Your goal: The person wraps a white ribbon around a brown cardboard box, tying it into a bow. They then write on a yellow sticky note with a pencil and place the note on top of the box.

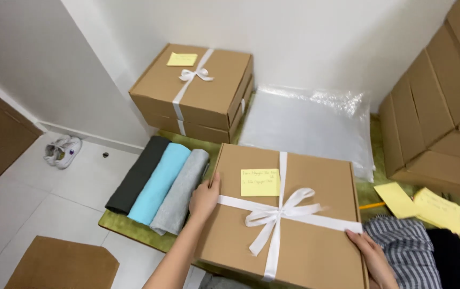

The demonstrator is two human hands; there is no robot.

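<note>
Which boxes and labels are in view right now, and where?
Ribboned box: front, between left hand and right hand; brown, white bow.
Yellow note: on its lid.
Second ribboned box: back corner, yellow note too.
Plain boxes: stacked right.
Loose yellow notes: right.

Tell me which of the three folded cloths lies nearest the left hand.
The grey cloth, beside the left hand; the light blue and black ones lie farther left.

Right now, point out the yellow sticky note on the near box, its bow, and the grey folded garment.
Yellow sticky note (260, 182), head view, centre of paper.
White ribbon bow (276, 213), head view, knot.
Grey folded garment (181, 191), head view, mid-fabric.
</note>
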